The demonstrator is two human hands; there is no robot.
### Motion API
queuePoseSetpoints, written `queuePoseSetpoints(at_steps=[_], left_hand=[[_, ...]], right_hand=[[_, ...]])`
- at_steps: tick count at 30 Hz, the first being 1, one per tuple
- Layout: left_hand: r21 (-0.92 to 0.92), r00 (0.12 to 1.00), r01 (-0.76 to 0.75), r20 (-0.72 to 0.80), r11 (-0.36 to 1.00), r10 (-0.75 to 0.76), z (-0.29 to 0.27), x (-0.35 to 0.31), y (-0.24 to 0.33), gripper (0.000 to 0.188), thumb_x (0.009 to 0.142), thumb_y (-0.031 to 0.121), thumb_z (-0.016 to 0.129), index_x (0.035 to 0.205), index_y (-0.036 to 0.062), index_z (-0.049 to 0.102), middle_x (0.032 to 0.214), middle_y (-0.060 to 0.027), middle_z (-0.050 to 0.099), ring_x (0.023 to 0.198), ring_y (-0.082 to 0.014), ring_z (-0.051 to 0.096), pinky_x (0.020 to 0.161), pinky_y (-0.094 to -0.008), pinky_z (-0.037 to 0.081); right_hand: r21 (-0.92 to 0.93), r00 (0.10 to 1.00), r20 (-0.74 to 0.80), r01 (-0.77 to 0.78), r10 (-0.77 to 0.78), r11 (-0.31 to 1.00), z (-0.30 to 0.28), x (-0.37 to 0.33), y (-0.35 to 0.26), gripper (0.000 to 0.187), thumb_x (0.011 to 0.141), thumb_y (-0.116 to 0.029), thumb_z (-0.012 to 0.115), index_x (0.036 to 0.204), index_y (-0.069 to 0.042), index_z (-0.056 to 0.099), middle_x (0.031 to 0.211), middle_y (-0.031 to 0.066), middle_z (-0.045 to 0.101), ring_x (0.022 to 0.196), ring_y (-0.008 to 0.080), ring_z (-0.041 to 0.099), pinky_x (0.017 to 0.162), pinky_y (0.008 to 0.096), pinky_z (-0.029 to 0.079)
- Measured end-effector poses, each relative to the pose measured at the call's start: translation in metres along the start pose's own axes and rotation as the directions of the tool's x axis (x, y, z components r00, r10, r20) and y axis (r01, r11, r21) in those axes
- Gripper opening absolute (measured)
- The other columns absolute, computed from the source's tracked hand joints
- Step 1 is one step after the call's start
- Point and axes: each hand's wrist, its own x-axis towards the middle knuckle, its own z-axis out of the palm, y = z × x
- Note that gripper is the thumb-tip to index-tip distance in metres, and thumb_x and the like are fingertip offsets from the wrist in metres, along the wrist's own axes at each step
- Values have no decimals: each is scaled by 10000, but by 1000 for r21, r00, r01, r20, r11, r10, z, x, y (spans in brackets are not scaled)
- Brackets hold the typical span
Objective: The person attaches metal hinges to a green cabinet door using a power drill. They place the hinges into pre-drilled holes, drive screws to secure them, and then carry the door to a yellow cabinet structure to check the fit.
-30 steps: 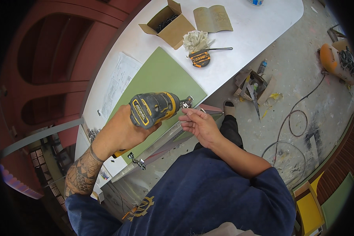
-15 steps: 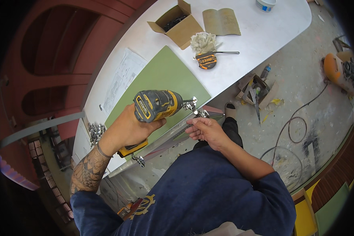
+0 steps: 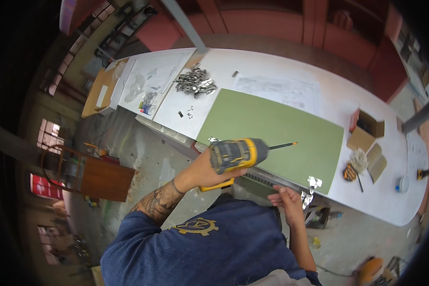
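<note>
My left hand point(image 3: 202, 171) is wrapped round the grip of a black and yellow cordless impact driver point(image 3: 238, 155). Its long bit points right, above a green panel point(image 3: 276, 128) lying on the white table. Just off the panel's near edge, my right hand point(image 3: 287, 199) has its thumb pressed to the fingers; anything between them is too small to make out. Close beside that hand, a shiny metal cabinet hinge point(image 3: 313, 183) sits at the panel's near right corner. Another hinge point(image 3: 213, 139) shows at the near left corner, partly behind the driver.
A heap of metal hinges point(image 3: 194, 81) lies on the white table point(image 3: 176, 112), left of the panel. Paper drawings point(image 3: 279, 88) are behind it. To the right are an open cardboard box point(image 3: 362, 136), a tape measure point(image 3: 349, 172) and a white tub point(image 3: 402, 184).
The view has swung left, bringing the hinge heap into sight. My left hand has drawn the driver away from the right-hand hinge. My right hand stays near that hinge, fingers still together.
</note>
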Motion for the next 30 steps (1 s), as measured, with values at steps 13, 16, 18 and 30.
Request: queuePoseSetpoints(at_steps=[13,16,18,30], left_hand=[[-706,783,324,-174,630,-597,-119,-245,-215,201,923,163,754,1075,39,709,813,-17,673,688,-104,620,645,-254,507],[-709,707,329,-253,624,-660,-128,-292,-244,187,889,155,806,953,24,689,791,-29,699,697,-125,680,646,-282,548],[-709,612,354,-316,609,-725,-127,-321,-260,170,889,133,795,953,22,683,783,-30,684,677,-125,660,620,-279,525],[-745,548,307,-370,592,-750,-118,-348,-274,185,898,133,781,994,11,680,752,-22,639,636,-117,610,590,-275,492]], right_hand=[[-760,642,482,645,-597,80,329,259,-54,302,914,-88,666,1208,-17,680,1204,180,658,1110,363,629,943,419,524],[-780,610,533,622,-586,-62,364,336,-30,301,915,-49,623,1210,-19,676,1237,164,643,1128,354,619,989,438,521],[-741,551,659,593,-511,-315,379,367,-21,257,900,-21,595,1140,-11,686,1192,150,645,1104,341,634,989,430,544],[-826,744,553,429,-375,-367,390,381,-33,127,859,-1,597,939,-4,697,1072,167,652,1072,325,641,893,402,588]])
